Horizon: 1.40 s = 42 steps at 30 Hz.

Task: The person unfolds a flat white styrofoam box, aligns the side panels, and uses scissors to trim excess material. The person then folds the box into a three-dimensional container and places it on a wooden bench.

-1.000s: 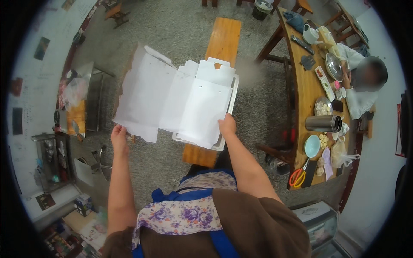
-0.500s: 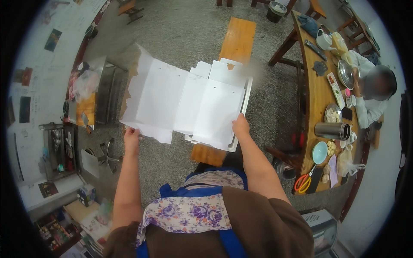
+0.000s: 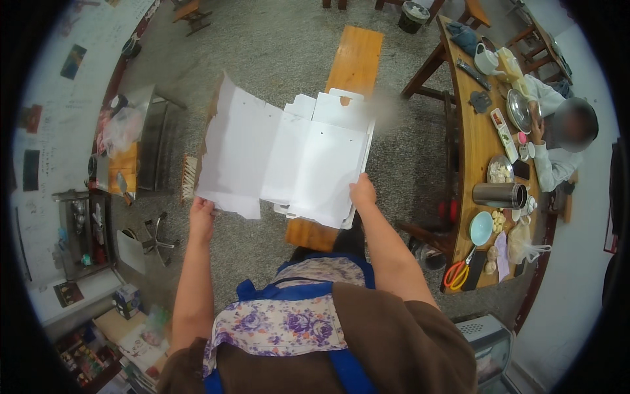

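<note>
Both my hands hold an unfolded white cardboard box (image 3: 282, 154) in front of me, above a wooden bench. Its left panel has a ragged, torn outer edge and tilts upward. My left hand (image 3: 202, 217) is closed on the near corner of that panel, fingers partly hidden by the card. My right hand (image 3: 362, 192) grips the near right edge of the box. Slots and folded flaps show along the far and right sides.
Under the box runs the wooden bench (image 3: 357, 56). To the right, a long wooden table (image 3: 459, 98) carries a steel flask (image 3: 499, 195), orange-handled scissors (image 3: 457, 274), a pale blue bowl (image 3: 481, 226) and dishes. Another person (image 3: 548, 141) sits behind it. A cluttered side table (image 3: 125, 167) stands left.
The torn left panel has tipped up more steeply and its outer edge has come inward, uncovering a striped object on the floor beside it. Both hands keep their hold.
</note>
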Motion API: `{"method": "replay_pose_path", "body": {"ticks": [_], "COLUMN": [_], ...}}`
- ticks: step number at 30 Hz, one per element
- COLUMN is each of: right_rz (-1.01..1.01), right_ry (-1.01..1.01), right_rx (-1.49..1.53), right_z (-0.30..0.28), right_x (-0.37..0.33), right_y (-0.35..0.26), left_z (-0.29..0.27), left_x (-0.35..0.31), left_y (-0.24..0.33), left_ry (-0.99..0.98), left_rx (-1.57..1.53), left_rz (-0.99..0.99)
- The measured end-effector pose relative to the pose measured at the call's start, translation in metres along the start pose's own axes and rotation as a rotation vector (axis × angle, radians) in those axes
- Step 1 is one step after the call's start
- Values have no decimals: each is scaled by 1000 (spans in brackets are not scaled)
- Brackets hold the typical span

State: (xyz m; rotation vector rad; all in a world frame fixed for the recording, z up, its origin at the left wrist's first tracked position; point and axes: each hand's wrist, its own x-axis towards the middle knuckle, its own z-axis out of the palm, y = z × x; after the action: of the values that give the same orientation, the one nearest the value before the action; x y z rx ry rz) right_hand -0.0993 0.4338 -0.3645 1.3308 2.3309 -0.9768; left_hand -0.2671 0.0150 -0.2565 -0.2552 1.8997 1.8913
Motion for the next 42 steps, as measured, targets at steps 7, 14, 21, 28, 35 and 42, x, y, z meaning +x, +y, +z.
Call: {"method": "replay_pose_path", "body": {"ticks": [7, 14, 21, 28, 35, 42], "right_rz": [5, -74, -68, -34, -65, -90], "right_ry": [-29, -49, -49, -38, -34, -30], "right_rx": [-112, -196, -221, -204, -223, -279], "right_z": [-3, -4, 2, 4, 7, 8], "right_x": [-1, 4, 8, 9, 14, 17], "right_y": [0, -3, 0, 1, 4, -5], "left_z": [-6, 1, 3, 36, 73, 70], "left_x": [3, -2, -6, -18, -25, -35], "left_y": [-4, -5, 0, 24, 46, 28], "left_ry": [-46, -23, -31, 29, 118, -48], "left_rx": [-17, -99, -39, 284, 467, 584], "left_rz": [5, 36, 15, 57, 49, 232]}}
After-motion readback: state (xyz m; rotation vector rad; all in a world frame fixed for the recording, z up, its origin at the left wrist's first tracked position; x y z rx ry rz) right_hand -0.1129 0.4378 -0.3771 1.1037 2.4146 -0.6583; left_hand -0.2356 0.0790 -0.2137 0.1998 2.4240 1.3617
